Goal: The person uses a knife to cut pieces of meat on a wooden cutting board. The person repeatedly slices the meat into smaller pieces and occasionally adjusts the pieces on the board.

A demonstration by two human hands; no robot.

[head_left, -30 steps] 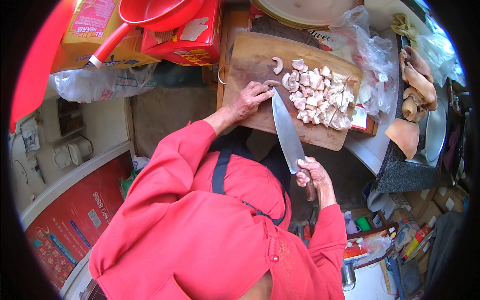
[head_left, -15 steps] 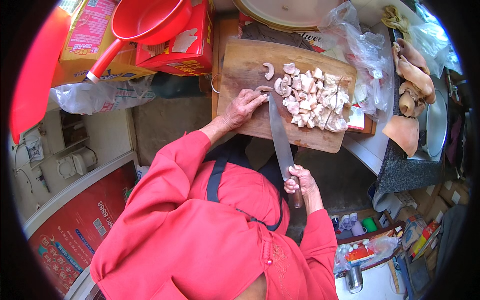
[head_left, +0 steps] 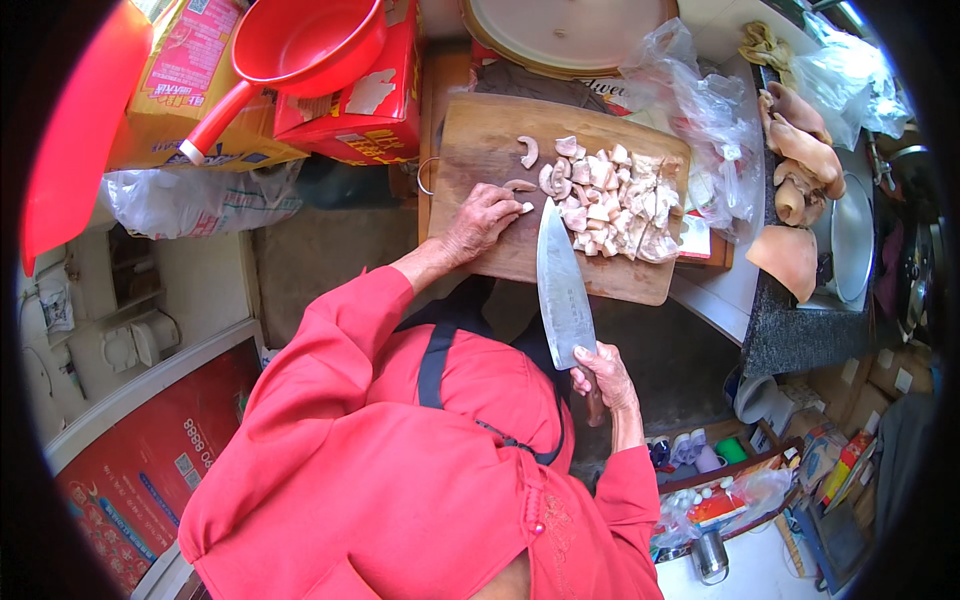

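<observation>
My right hand (head_left: 606,380) grips the dark handle of a broad kitchen knife (head_left: 565,285). Its blade shows its flat side, with the tip over the wooden cutting board (head_left: 480,130), just left of the heap of chopped pale meat (head_left: 610,200). On the board's left part my left hand (head_left: 482,222) has its fingers bunched together on a small pale meat piece (head_left: 527,208), partly hidden by them. A narrow gap lies between these fingertips and the blade. Two curved strips of meat lie apart from the heap, one a curved strip (head_left: 528,152) farther back.
Larger pieces of meat (head_left: 805,150) lie on the dark counter at right, beside a metal basin (head_left: 852,240). Clear plastic bags (head_left: 700,120) crowd the board's right side. A red dipper (head_left: 300,45) rests on boxes at back left. A large round lid (head_left: 570,30) stands behind.
The knife's blade has turned to show more of its flat side and come away from my left fingertips. My left hand stays on the board. The whole view has shifted slightly.
</observation>
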